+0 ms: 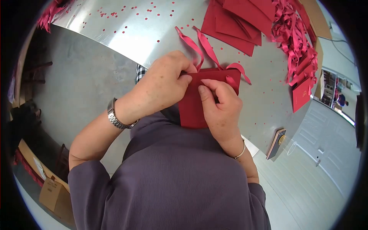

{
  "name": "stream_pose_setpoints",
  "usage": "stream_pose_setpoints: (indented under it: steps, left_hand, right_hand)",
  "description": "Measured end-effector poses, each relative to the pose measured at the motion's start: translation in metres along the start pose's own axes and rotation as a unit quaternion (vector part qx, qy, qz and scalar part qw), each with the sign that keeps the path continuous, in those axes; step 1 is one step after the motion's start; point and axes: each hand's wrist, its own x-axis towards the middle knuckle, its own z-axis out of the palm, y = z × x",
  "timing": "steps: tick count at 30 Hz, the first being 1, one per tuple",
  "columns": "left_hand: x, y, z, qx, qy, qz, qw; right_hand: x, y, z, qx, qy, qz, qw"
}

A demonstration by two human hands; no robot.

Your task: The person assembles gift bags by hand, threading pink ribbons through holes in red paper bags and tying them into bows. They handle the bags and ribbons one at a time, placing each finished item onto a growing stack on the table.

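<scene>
The left hand (pixel 163 82) pinches the top corner of the red bag (pixel 191 109) at the near edge of the table (pixel 264 103), fingertips partly hidden; the right hand (pixel 227 111) presses thumb and forefinger together at the bag's front (anything between them is hidden).

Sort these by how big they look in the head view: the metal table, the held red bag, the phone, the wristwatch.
1. Metal table
2. Red bag, partly covered
3. Phone and wristwatch: too alike to rank surely
</scene>
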Motion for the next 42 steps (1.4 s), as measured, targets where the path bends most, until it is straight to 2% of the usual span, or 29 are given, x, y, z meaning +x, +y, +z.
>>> stream_pose_setpoints:
  steps: [2,4,7,14,17,19,23,25,26,28,29,30,31,33,35,36,38,39,40,42]
  left_hand:
    - [0.0,0.0,-0.001,0.001,-0.003,0.002,1.0]
    - [-0.001,0.0,-0.001,-0.001,-0.002,0.003,1.0]
    - [-0.001,-0.002,-0.001,-0.002,-0.003,0.015,1.0]
    - [-0.004,-0.004,-0.001,-0.004,0.002,0.038,0.999]
    - [-0.004,-0.005,0.001,-0.004,0.001,0.053,0.999]
    - [-0.005,-0.006,0.002,0.0,0.004,0.062,0.998]
    - [-0.008,-0.008,0.004,-0.009,0.032,0.091,0.995]
    - [-0.009,-0.009,0.004,-0.021,0.035,0.09,0.995]
    - [-0.01,-0.01,0.004,-0.031,0.039,0.09,0.995]
    - [-0.009,-0.012,0.003,-0.031,0.04,0.101,0.994]
    - [-0.009,-0.014,0.003,-0.029,0.041,0.111,0.993]
    - [-0.008,-0.014,0.0,-0.03,0.04,0.111,0.993]
    - [-0.006,-0.014,-0.005,-0.041,0.018,0.113,0.993]
    - [0.002,-0.016,-0.016,-0.048,-0.001,0.115,0.992]
    - [0.013,-0.017,-0.027,-0.055,-0.109,0.099,0.988]
    - [0.019,-0.007,-0.034,-0.052,-0.107,0.099,0.988]
    - [0.033,0.017,-0.044,-0.055,-0.224,-0.128,0.965]
    - [0.037,0.017,-0.043,-0.072,-0.239,-0.151,0.957]
    - [0.039,0.013,-0.042,-0.071,-0.236,-0.151,0.957]
    - [0.043,0.004,-0.038,0.035,-0.244,0.025,0.969]
  right_hand:
    - [0.001,-0.002,-0.002,-0.008,0.007,-0.004,1.0]
    - [0.004,-0.007,-0.007,-0.059,-0.043,0.028,0.997]
    - [0.009,-0.006,-0.009,-0.112,-0.066,0.01,0.991]
    - [0.022,-0.01,-0.008,-0.138,-0.124,0.04,0.982]
    - [0.025,-0.012,-0.005,-0.173,-0.133,-0.005,0.976]
    - [0.027,-0.018,-0.003,-0.304,-0.16,-0.092,0.934]
    - [0.039,-0.016,0.0,-0.3,-0.191,-0.109,0.928]
    - [0.047,-0.01,-0.003,-0.165,-0.209,-0.013,0.964]
    - [0.047,-0.009,-0.003,-0.167,-0.209,-0.012,0.964]
    - [0.047,-0.006,-0.004,-0.026,-0.226,0.118,0.966]
    - [0.046,-0.007,-0.003,-0.027,-0.227,0.119,0.966]
    - [0.042,-0.009,-0.003,-0.075,-0.196,0.082,0.974]
    - [0.039,-0.011,-0.003,-0.123,-0.164,0.044,0.978]
    - [0.035,-0.013,-0.003,-0.128,-0.158,0.032,0.979]
    - [0.03,-0.012,-0.003,-0.131,-0.151,0.021,0.98]
    - [0.028,-0.012,-0.003,-0.152,-0.135,-0.006,0.979]
    - [0.026,-0.008,-0.002,-0.17,-0.118,-0.036,0.978]
    - [0.024,-0.005,-0.001,-0.167,-0.1,-0.047,0.98]
    - [0.023,-0.002,-0.001,-0.163,-0.081,-0.057,0.982]
    - [0.021,0.002,0.001,-0.163,-0.071,-0.076,0.981]
